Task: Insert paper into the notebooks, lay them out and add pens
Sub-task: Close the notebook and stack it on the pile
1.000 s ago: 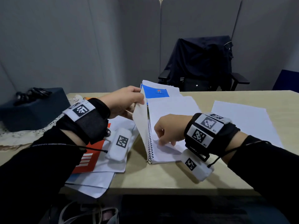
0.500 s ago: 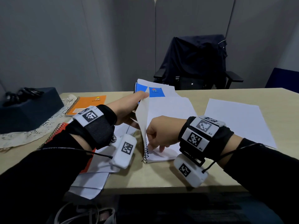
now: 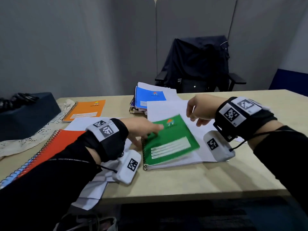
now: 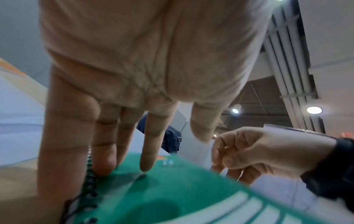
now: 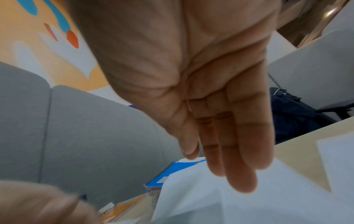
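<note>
A green spiral notebook [image 3: 170, 140] lies in front of me with its cover down, a white sheet [image 3: 196, 130] sticking out from under the cover at the top and right. My left hand [image 3: 143, 129] rests on the cover near the spiral with straight fingers [image 4: 147, 159] on the green notebook [image 4: 172, 194]. Above the sheet, my right hand [image 3: 198, 110] hovers with relaxed, slightly bent fingers [image 5: 235, 159] and holds nothing. A blue notebook [image 3: 150, 97] tops a stack with loose paper behind. An orange notebook [image 3: 85, 110] lies at the left and a red one [image 3: 55, 147] under my left arm.
Loose white sheets [image 3: 93, 192] hang over the table's [image 3: 200, 184] near edge at the left. A dark box [image 3: 25, 114] with black pens [image 3: 18, 98] stands on a lace cloth at far left. A chair [image 3: 200, 67] draped with dark cloth stands behind the table.
The green notebook's cover, held up by my left hand, has come down over the sheet. My right hand has lifted off the page and moved up and right.
</note>
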`<action>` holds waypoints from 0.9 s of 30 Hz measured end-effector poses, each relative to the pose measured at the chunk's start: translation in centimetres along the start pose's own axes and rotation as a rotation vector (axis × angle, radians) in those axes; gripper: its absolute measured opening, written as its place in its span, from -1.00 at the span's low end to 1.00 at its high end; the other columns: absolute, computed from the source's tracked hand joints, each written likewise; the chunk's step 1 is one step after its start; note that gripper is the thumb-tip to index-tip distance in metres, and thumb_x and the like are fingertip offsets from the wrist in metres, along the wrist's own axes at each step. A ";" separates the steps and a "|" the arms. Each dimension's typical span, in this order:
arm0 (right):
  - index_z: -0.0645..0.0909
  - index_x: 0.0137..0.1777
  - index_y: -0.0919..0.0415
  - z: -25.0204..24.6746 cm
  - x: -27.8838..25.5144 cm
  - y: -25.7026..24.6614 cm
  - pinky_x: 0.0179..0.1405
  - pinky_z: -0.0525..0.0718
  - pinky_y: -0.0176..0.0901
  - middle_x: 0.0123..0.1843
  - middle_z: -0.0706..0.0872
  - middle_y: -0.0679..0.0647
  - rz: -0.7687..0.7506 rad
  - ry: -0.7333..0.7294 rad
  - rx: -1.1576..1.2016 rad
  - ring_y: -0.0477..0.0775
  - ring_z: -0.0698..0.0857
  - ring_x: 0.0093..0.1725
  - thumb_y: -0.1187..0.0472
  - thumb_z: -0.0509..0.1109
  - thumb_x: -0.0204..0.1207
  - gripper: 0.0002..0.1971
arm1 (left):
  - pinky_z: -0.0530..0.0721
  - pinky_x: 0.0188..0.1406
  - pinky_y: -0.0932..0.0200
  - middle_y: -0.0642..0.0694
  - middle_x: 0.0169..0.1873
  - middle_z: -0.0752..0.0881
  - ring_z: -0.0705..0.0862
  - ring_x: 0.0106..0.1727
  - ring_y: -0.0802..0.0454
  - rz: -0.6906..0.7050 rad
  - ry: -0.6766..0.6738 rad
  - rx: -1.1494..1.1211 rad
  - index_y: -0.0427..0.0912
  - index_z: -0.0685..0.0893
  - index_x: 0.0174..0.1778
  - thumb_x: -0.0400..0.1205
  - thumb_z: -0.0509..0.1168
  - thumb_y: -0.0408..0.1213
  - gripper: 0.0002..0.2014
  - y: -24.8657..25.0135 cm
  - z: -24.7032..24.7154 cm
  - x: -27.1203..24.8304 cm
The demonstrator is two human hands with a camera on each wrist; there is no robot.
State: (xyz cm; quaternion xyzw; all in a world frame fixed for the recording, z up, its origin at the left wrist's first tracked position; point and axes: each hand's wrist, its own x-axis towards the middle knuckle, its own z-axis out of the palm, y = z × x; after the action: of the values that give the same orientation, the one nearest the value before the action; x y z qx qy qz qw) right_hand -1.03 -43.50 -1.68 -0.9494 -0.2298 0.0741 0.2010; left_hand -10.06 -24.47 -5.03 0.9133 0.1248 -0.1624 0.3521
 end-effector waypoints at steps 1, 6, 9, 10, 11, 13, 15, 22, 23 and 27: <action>0.65 -0.16 0.17 0.0 0.1 0.2 -0.08 0.81 0.08 -0.23 0.78 0.09 0.006 -0.020 -0.012 0.12 0.83 -0.25 0.42 0.33 0.49 -0.85 | 0.74 -0.10 0.09 -0.06 0.19 0.58 0.60 0.13 -0.03 0.008 -0.001 0.110 -0.12 0.66 0.28 0.64 0.16 0.18 -0.50 -0.1 0.2 0.0; 0.69 -0.07 0.14 1.1 0.3 -0.9 -0.19 0.81 -0.09 -0.19 0.79 0.05 -0.032 -0.078 -0.119 0.00 0.81 -0.25 0.18 0.48 0.48 -0.92 | 0.57 0.09 0.19 0.01 0.15 0.66 0.61 0.10 0.03 0.168 0.045 0.622 0.08 0.66 0.28 0.51 0.43 0.05 -0.58 -0.4 0.7 0.1; 0.69 0.03 0.14 1.6 0.6 -2.7 -0.50 0.60 -0.32 -0.38 0.68 -0.05 -0.078 -0.084 -0.194 -0.07 0.69 -0.40 0.12 0.53 0.45 -0.80 | 0.54 0.09 0.18 -0.02 0.18 0.62 0.59 0.18 -0.02 0.187 0.019 0.716 0.11 0.61 0.33 0.45 0.50 0.00 -0.49 -0.5 0.7 -0.1; 0.69 0.08 0.14 2.0 0.9 -3.3 -0.55 0.51 -0.34 -0.41 0.62 -0.08 -0.098 -0.087 -0.232 -0.11 0.62 -0.44 0.12 0.54 0.44 -0.76 | 0.57 0.10 0.16 -0.01 0.18 0.63 0.61 0.17 -0.02 0.187 0.009 0.717 0.12 0.61 0.32 0.43 0.52 0.00 -0.48 -0.5 0.7 -0.1; 0.68 0.12 0.14 2.3 1.1 -4.0 -0.55 0.45 -0.36 -0.42 0.57 -0.10 -0.124 -0.094 -0.279 -0.16 0.55 -0.46 0.12 0.54 0.43 -0.72 | 0.59 0.12 0.15 -0.01 0.16 0.66 0.62 0.15 -0.02 0.183 -0.005 0.715 0.14 0.61 0.31 0.42 0.54 -0.01 -0.48 -0.6 0.6 -0.3; 0.67 0.19 0.15 3.3 1.7 -5.2 -0.51 0.41 -0.36 -0.37 0.56 -0.10 -0.173 -0.137 -0.367 -0.15 0.51 -0.41 0.13 0.57 0.40 -0.63 | 0.61 0.09 0.15 0.02 0.12 0.71 0.66 0.11 0.01 0.179 -0.038 0.696 0.16 0.64 0.29 0.40 0.54 0.01 -0.49 -0.5 0.3 -0.7; 0.68 0.21 0.17 4.3 2.5 -6.2 -0.47 0.42 -0.34 -0.17 0.69 -0.03 -0.205 -0.227 -0.414 -0.03 0.64 -0.22 0.13 0.61 0.34 -0.57 | 0.64 0.00 0.22 0.09 0.02 0.74 0.69 -0.01 0.12 0.173 -0.076 0.603 0.16 0.68 0.26 0.44 0.50 0.06 -0.55 -0.6 -0.4 -1.0; 0.71 0.06 0.24 6.9 5.1 -7.8 -0.10 0.69 -0.09 -0.22 0.72 0.03 -0.229 -0.364 -0.573 0.03 0.61 -0.22 -0.06 0.68 0.14 -0.45 | 0.74 -0.12 0.19 0.00 0.00 0.73 0.73 -0.04 0.07 0.152 0.176 0.068 -0.04 0.73 0.10 0.58 0.38 0.00 -0.74 -3.1 -6.3 -0.7; 0.69 0.10 0.26 6.7 5.3 -7.7 -0.12 0.69 -0.09 -0.19 0.72 0.06 -0.222 -0.386 -0.568 0.03 0.58 -0.23 -0.06 0.68 0.15 -0.42 | 0.73 -0.15 0.19 0.00 -0.02 0.73 0.73 -0.06 0.06 0.131 0.253 0.038 -0.05 0.73 0.06 0.58 0.38 -0.01 -0.75 -4.0 -7.5 -0.4; 0.59 0.04 0.11 5.8 5.6 -7.2 -0.37 0.46 -0.31 -0.21 0.62 -0.11 -0.187 -0.483 -0.509 -0.06 0.59 -0.24 -0.02 0.67 0.20 -0.52 | 0.61 -0.32 0.20 -0.10 -0.17 0.67 0.63 -0.28 0.03 0.013 0.518 -0.200 -0.13 0.67 -0.17 0.57 0.40 -0.10 -0.83 -8.6 -12.3 0.9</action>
State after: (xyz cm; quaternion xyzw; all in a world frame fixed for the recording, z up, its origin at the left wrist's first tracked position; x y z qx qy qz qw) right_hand -0.35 -33.00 -4.19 -0.8989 -0.3678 0.2179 -0.0959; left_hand -9.57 -9.70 -1.95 0.8859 0.2201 0.0921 0.3978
